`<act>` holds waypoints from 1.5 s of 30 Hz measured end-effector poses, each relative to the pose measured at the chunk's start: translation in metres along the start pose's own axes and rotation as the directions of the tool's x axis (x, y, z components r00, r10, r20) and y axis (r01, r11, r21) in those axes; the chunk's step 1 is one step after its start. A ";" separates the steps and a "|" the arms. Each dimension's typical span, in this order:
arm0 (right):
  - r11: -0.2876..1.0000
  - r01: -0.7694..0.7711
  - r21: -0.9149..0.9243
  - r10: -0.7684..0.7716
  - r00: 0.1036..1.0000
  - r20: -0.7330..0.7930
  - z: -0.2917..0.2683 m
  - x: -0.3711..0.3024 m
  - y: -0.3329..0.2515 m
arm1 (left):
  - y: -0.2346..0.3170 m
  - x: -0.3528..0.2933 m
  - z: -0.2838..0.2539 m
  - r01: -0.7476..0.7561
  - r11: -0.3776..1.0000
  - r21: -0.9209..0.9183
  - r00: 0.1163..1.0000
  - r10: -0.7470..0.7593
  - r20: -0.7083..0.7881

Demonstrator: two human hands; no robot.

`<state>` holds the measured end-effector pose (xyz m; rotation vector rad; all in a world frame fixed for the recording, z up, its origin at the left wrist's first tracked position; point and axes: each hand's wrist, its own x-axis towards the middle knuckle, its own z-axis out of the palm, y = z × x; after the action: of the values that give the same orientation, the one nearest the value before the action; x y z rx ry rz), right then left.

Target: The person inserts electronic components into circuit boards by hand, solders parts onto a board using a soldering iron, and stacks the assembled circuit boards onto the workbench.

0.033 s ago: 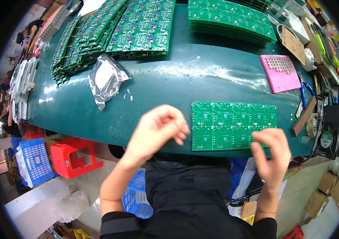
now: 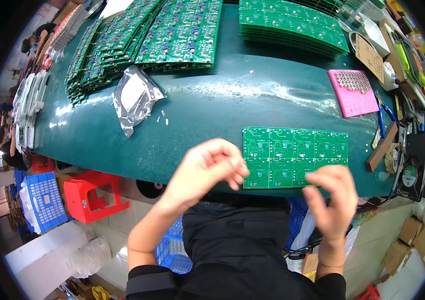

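Observation:
A green circuit board panel (image 2: 296, 158), divided into a grid of smaller boards, lies flat near the table's front edge. At its left edge, my left hand (image 2: 212, 170) has its thumb and fingers pinched together. A tiny pale piece seems to show at those fingertips, too small to name. Over the panel's lower right part hovers my right hand (image 2: 333, 197), curved, with thumb and fingers apart and nothing visible between them. Whether either hand touches the panel I cannot tell.
Populated boards (image 2: 180, 37) are stacked at the back left, bare panels (image 2: 292, 25) at the back right. A silvery bag (image 2: 135, 97) lies by small white pieces (image 2: 166, 121). To the right are a pink foam block (image 2: 355, 100) with metal parts, blue-handled pliers (image 2: 381, 120) and a wooden bar (image 2: 382, 147).
My left hand has moved slightly right and down, closer to the panel's left edge. My right hand has shifted a little left over the panel.

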<state>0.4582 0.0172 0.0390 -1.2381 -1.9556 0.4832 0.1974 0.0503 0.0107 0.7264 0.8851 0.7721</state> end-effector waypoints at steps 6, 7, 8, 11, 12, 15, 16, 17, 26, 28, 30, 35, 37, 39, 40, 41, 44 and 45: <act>0.978 0.113 0.178 -0.108 0.994 -0.035 0.051 0.005 -0.021 | -0.028 -0.016 0.024 0.143 0.915 -0.378 0.979 -0.076 0.187; 0.975 0.140 0.170 -0.134 0.990 -0.046 0.054 0.005 -0.023 | -0.029 -0.018 0.024 0.169 0.893 -0.417 0.975 -0.090 0.201; 0.979 0.123 0.165 -0.115 0.992 -0.056 0.057 0.006 -0.025 | -0.034 -0.019 0.021 0.170 0.881 -0.441 0.975 -0.085 0.206; 0.967 0.005 0.255 -0.009 1.000 0.017 0.061 0.000 -0.023 | -0.032 -0.023 0.014 0.125 0.956 -0.266 0.981 -0.079 0.176; 0.971 -0.035 0.237 0.034 0.999 0.009 0.064 -0.003 -0.021 | -0.027 -0.025 0.010 0.051 0.995 -0.082 0.991 -0.041 0.125; 1.000 0.014 0.015 -0.015 1.000 0.028 0.069 -0.007 -0.011 | -0.008 -0.020 -0.027 -0.278 0.363 0.889 0.815 0.579 0.018; 1.000 0.009 0.012 -0.009 1.000 0.024 0.072 -0.010 -0.007 | -0.003 -0.015 -0.042 -0.176 0.168 0.970 0.755 0.656 0.023; 1.000 0.009 0.011 -0.010 1.000 0.029 0.074 -0.012 -0.007 | 0.003 -0.012 -0.056 -0.038 -0.028 0.999 0.689 0.724 0.047; 0.996 0.040 -0.084 -0.033 0.996 0.086 0.082 -0.016 -0.007 | 0.017 0.005 -0.111 0.132 -0.133 0.982 0.594 0.804 0.029; 0.995 0.048 -0.090 -0.040 0.995 0.096 0.081 -0.016 -0.007 | 0.018 0.005 -0.113 0.130 -0.129 0.983 0.598 0.801 0.026; 0.994 0.057 -0.094 -0.047 0.993 0.106 0.081 -0.016 -0.008 | 0.019 0.004 -0.113 0.128 -0.126 0.984 0.601 0.799 0.024; 0.992 0.060 -0.114 -0.050 0.995 0.092 0.082 -0.017 -0.008 | 0.022 -0.001 -0.112 0.115 -0.152 0.982 0.636 0.770 0.045; 0.992 0.058 -0.115 -0.049 0.995 0.085 0.083 -0.017 -0.008 | 0.022 -0.003 -0.111 0.133 -0.160 0.978 0.643 0.765 0.038; 0.992 0.058 -0.115 -0.049 0.996 0.078 0.083 -0.017 -0.009 | 0.023 -0.005 -0.111 0.153 -0.168 0.974 0.649 0.760 0.029; 0.991 0.069 -0.118 -0.058 0.994 0.094 0.082 -0.017 -0.008 | 0.023 -0.005 -0.112 0.167 -0.173 0.971 0.656 0.754 0.021; 0.989 0.080 -0.121 -0.067 0.992 0.110 0.081 -0.016 -0.008 | 0.024 -0.005 -0.112 0.181 -0.178 0.967 0.664 0.748 0.013; 0.982 0.103 -0.156 -0.087 0.991 0.105 0.083 -0.018 -0.007 | 0.024 -0.003 -0.112 0.203 -0.184 0.962 0.670 0.742 0.000; 0.982 0.105 -0.154 -0.089 0.990 0.107 0.084 -0.019 -0.008 | 0.023 -0.003 -0.113 0.206 -0.183 0.961 0.669 0.743 -0.002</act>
<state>0.3942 0.0031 -0.0174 -1.2300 -2.1638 0.3501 0.0920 0.0852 -0.0196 2.3550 2.1062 0.6294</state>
